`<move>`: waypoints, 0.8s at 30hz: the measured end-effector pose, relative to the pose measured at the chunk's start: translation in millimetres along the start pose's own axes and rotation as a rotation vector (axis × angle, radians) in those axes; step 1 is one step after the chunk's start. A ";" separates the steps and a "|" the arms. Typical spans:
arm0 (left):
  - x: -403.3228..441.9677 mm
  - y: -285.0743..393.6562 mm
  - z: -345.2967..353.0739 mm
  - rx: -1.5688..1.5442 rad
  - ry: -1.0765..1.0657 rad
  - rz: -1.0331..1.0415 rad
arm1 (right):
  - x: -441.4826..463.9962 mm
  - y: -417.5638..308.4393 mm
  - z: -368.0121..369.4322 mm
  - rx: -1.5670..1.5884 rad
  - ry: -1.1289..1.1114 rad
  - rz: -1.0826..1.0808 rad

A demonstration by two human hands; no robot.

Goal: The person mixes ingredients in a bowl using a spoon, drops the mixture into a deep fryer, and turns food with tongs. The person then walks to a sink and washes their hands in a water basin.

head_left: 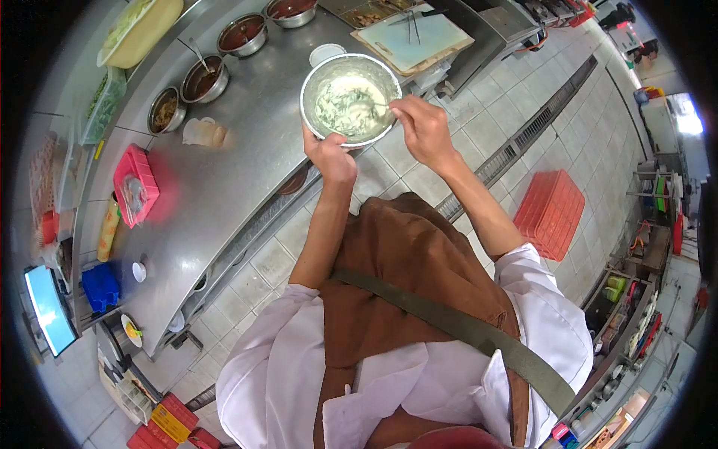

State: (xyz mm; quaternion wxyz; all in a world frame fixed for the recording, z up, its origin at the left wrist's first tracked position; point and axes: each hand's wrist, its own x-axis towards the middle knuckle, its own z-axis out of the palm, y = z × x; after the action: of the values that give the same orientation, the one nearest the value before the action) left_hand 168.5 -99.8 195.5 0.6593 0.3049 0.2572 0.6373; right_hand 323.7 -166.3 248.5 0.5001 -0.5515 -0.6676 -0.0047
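Bowl (303, 107) — round metal, creamy mix (338, 105); right fingers (404, 110) pinch utensil (380, 105), left fingers (333, 141) clamp side.

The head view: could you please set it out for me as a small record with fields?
Left hand: supports the mixing bowl
Right hand: holds a utensil dipped into it
Bowl contents: pale, creamy mixture with green pieces
Surface alongside: metal counter
Also nearby: pink basket, pale cutting board
On the floor: red crate
Unclear: the utensil's exact type
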 end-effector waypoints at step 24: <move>-13.9 4.1 -10.8 0.020 0.047 -0.150 | -39.4 20.8 20.3 0.485 0.031 0.630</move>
State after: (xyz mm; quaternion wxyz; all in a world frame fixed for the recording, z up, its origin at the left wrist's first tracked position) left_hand 157.0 -112.8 190.4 0.6958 0.2763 0.3012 0.5907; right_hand 321.4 -175.7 200.5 0.6030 -0.5951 -0.4396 0.2984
